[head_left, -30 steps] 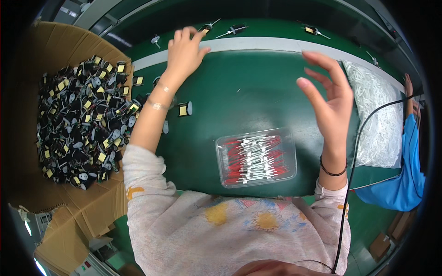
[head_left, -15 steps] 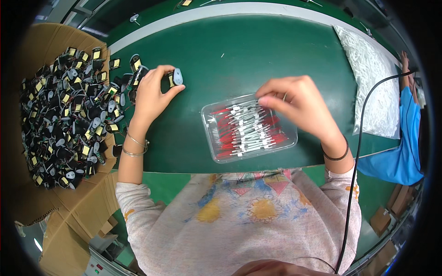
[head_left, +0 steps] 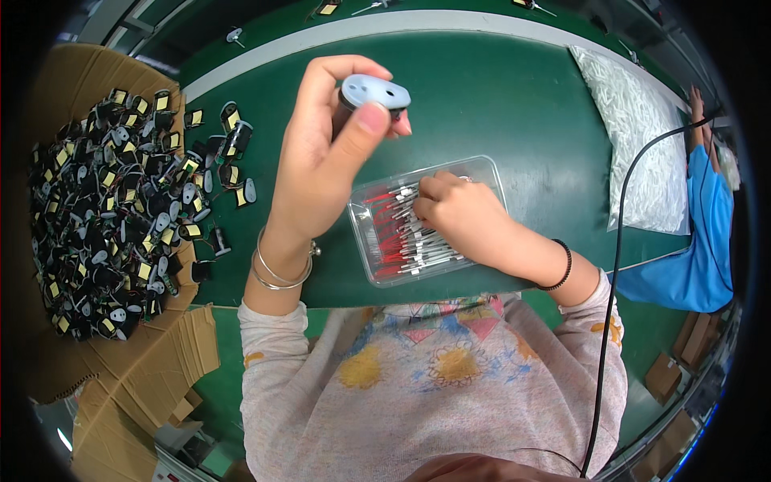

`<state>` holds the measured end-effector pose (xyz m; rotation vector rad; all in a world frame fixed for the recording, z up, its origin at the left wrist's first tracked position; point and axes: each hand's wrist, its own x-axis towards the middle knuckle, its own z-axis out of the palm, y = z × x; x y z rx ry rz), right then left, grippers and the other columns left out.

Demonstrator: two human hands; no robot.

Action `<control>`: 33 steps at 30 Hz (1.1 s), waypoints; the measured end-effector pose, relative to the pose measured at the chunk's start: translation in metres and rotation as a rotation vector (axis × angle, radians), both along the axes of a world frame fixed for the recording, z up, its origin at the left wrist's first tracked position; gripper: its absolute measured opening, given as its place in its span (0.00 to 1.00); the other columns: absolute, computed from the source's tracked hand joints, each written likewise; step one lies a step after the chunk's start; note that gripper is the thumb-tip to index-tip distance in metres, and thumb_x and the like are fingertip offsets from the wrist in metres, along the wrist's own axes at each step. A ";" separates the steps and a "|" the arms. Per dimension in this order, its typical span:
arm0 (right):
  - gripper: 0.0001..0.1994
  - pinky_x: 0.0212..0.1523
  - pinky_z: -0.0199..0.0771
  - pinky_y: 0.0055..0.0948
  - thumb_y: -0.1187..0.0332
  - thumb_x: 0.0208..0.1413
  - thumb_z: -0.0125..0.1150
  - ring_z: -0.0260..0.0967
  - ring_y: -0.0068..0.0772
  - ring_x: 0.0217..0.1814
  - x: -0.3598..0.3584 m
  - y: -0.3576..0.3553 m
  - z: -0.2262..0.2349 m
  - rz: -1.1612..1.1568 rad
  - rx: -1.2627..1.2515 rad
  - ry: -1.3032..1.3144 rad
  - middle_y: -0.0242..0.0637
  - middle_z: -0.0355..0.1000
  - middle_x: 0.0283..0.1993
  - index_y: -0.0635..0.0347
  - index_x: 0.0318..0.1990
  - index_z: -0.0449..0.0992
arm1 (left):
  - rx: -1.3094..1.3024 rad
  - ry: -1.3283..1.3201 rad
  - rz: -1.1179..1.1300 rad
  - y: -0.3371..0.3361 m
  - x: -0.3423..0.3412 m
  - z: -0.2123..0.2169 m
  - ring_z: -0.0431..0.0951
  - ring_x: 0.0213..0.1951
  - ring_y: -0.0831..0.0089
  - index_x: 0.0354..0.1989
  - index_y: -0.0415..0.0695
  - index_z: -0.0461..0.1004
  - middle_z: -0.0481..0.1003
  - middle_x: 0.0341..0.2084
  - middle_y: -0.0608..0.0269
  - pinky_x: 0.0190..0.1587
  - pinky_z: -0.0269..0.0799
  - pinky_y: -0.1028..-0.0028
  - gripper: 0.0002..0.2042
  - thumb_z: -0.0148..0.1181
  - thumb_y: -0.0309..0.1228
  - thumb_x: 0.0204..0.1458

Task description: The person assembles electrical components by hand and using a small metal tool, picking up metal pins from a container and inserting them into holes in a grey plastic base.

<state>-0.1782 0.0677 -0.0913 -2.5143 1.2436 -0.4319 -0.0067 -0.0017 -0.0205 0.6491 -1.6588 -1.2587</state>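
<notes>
My left hand [head_left: 309, 161] is raised over the table, its thumb and fingers closed round a small black motor-like part with a light grey oval cap [head_left: 376, 91]. The cap faces up, and its dark body is partly covered by the fingers. Below and to the right stands a clear plastic tray [head_left: 491, 166] of thin white rods with red ends [head_left: 393, 243]. Inside it, my right hand [head_left: 466, 215] has its fingers curled down onto the rods. The fingertips are hidden, so whatever they pinch does not show.
A cardboard box [head_left: 183, 328] on the left is heaped with similar black parts [head_left: 100, 217]; several lie loose on the green table [head_left: 321, 277]. At the right is a clear bag of white pieces [head_left: 638, 153]. A black cable [head_left: 612, 301] hangs in front of a person's blue clothing [head_left: 683, 273].
My left hand has moved right and up with the black part, turning its grey cap upward. My right hand has gone from the tray's far edge down among the rods, fingers curling.
</notes>
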 end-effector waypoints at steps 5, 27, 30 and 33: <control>0.08 0.31 0.74 0.33 0.73 0.37 0.55 0.68 0.35 0.38 0.000 0.002 0.006 0.020 -0.125 0.130 0.36 0.68 0.32 0.60 0.29 0.75 | 0.057 0.035 -0.082 -0.001 0.005 0.000 0.75 0.38 0.67 0.44 0.37 0.61 0.74 0.34 0.48 0.40 0.71 0.73 0.19 0.55 0.39 0.55; 0.09 0.44 0.71 0.25 0.79 0.53 0.56 0.70 0.25 0.41 -0.025 -0.036 0.082 0.026 0.256 -1.481 0.37 0.71 0.37 0.66 0.41 0.69 | 0.120 -0.036 -0.402 0.005 0.002 0.007 0.65 0.52 0.61 0.35 0.36 0.76 0.70 0.38 0.56 0.57 0.56 0.63 0.22 0.69 0.43 0.38; 0.09 0.45 0.72 0.25 0.80 0.50 0.58 0.71 0.27 0.42 -0.026 -0.032 0.090 -0.002 0.322 -1.309 0.37 0.72 0.37 0.68 0.40 0.71 | 0.144 -0.016 -0.376 0.007 0.002 0.007 0.66 0.50 0.62 0.34 0.36 0.76 0.70 0.37 0.57 0.55 0.57 0.64 0.22 0.70 0.42 0.37; 0.08 0.43 0.73 0.25 0.81 0.49 0.59 0.72 0.27 0.40 -0.033 -0.031 0.094 -0.008 0.227 -1.136 0.38 0.72 0.36 0.69 0.39 0.71 | 0.157 -0.019 -0.351 0.009 0.002 0.011 0.66 0.50 0.62 0.33 0.36 0.76 0.70 0.37 0.57 0.55 0.57 0.64 0.21 0.70 0.42 0.37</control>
